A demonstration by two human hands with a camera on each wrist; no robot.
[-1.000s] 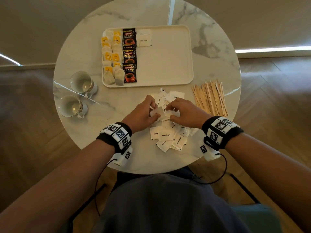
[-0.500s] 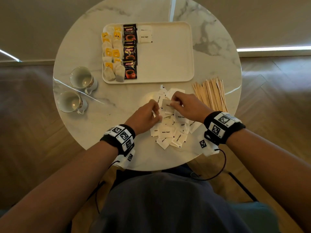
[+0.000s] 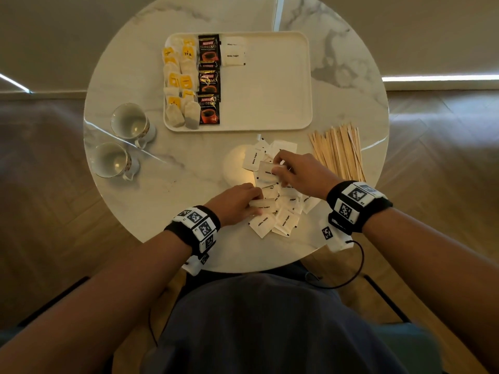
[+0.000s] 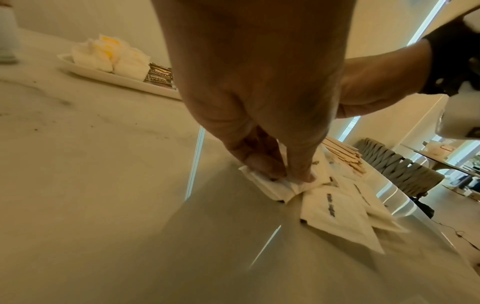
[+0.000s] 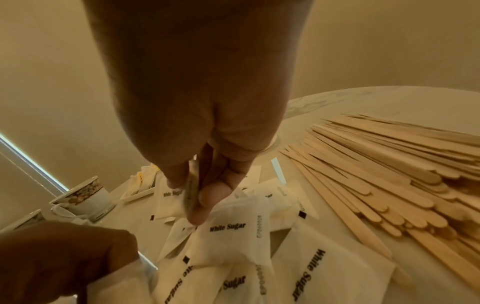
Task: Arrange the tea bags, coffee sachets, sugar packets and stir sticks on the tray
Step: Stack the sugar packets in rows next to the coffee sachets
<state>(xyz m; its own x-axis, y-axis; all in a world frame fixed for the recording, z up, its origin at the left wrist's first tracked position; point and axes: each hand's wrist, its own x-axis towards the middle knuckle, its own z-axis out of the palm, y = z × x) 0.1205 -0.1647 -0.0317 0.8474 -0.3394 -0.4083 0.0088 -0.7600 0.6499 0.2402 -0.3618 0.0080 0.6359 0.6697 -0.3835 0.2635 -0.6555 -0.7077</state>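
A cream tray (image 3: 280, 85) at the back of the round table holds tea bags (image 3: 179, 82), three coffee sachets (image 3: 209, 79) and two sugar packets (image 3: 235, 54). A loose pile of white sugar packets (image 3: 283, 220) lies near the front edge. My left hand (image 3: 237, 203) pinches one packet (image 4: 270, 185) at the pile's left side. My right hand (image 3: 297, 172) holds another packet (image 3: 267, 172) lifted above the pile (image 5: 233, 242), pinched between thumb and fingers (image 5: 207, 199). Wooden stir sticks (image 3: 337, 149) lie fanned out to the right (image 5: 389, 174).
Two empty cups (image 3: 131, 124) (image 3: 110, 160) stand at the table's left side. The tray's right half is bare. The table's front edge is close to the sugar pile and my body.
My right hand has lifted a sugar packet up and away from the pile. The left hand has drawn back toward me and now pinches a packet at the pile's near left.
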